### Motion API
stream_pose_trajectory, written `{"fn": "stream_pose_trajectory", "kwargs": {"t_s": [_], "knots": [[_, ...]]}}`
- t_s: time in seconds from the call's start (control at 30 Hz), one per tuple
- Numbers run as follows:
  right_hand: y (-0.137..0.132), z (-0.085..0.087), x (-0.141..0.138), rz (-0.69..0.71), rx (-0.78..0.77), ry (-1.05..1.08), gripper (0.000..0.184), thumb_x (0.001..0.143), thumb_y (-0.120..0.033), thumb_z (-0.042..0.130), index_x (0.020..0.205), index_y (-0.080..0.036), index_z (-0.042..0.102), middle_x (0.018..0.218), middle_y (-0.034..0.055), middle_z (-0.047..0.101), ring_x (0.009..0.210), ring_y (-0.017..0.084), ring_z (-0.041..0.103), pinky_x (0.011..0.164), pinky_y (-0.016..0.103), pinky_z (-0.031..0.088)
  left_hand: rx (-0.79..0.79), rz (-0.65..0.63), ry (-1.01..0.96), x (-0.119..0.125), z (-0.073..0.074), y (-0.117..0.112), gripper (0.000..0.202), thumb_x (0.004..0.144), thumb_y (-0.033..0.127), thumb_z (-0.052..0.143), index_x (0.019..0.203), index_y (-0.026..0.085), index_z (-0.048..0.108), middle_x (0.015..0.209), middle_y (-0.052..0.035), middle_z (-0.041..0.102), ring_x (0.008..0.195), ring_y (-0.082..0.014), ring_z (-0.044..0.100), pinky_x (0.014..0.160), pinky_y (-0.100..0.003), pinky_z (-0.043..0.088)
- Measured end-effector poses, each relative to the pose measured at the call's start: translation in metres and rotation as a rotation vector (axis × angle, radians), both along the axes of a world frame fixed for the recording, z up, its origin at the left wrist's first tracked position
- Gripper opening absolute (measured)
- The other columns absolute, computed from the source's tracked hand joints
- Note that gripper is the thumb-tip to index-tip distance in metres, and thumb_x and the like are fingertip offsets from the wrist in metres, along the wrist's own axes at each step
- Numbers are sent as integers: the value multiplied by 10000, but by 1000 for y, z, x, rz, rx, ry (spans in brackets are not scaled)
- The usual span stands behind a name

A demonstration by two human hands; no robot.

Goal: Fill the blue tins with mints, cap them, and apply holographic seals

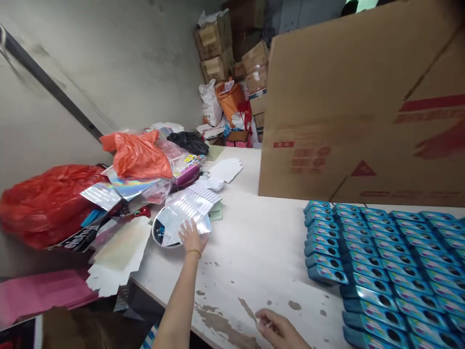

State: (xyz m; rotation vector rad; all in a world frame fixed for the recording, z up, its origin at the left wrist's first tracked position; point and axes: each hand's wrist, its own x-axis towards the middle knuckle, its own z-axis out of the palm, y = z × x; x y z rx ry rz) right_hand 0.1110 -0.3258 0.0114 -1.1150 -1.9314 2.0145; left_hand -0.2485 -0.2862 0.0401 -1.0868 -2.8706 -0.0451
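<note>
My left hand (191, 236) reaches far out over the white table (254, 252) and lies with its fingers on shiny silver packaging sheets (187, 211), which rest over a round metal bowl (160, 236). A thin bracelet circles that wrist. My right hand (278, 328) stays near the table's front edge, its fingers curled in a pinch on a small thin piece I cannot make out. Rows of several teal blue boxes (385, 261) lie packed side by side to the right of my right hand.
A large brown cardboard box (363, 111) stands at the back right of the table. Red and orange plastic bags (134, 155), holographic sheets and flat white cardboard blanks (119, 254) pile up at the left. Stacked cartons (218, 48) and bags fill the far corner.
</note>
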Motion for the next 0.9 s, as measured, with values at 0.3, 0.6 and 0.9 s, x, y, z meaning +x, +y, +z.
{"fn": "stream_pose_trajectory", "kwargs": {"t_s": [0.3,0.6,0.9], "knots": [[67,-3,-248,-32,-225,-151,382,806,-469,604,998,-139,617,813,45,622,551,93,562,506,203,453,-35,-165,-286,-87,19,3,553,828,87,391,1348,230,511,1384,-68,526,1230,-209,522,1045,-332,401],[89,-7,-378,-297,-646,-28,666,794,-338,665,1350,-213,319,1081,107,631,600,132,638,514,299,568,429,-181,160,-191,160,-34,429,914,250,403,1302,172,568,1112,-115,689,881,-227,666,818,-325,498],[63,-13,-297,-429,-625,-91,476,714,-146,570,1174,-170,449,642,-22,607,459,136,574,456,278,529,612,-270,322,-174,154,-45,447,909,332,494,1316,157,561,1174,-158,659,985,-274,655,882,-378,497]]}}
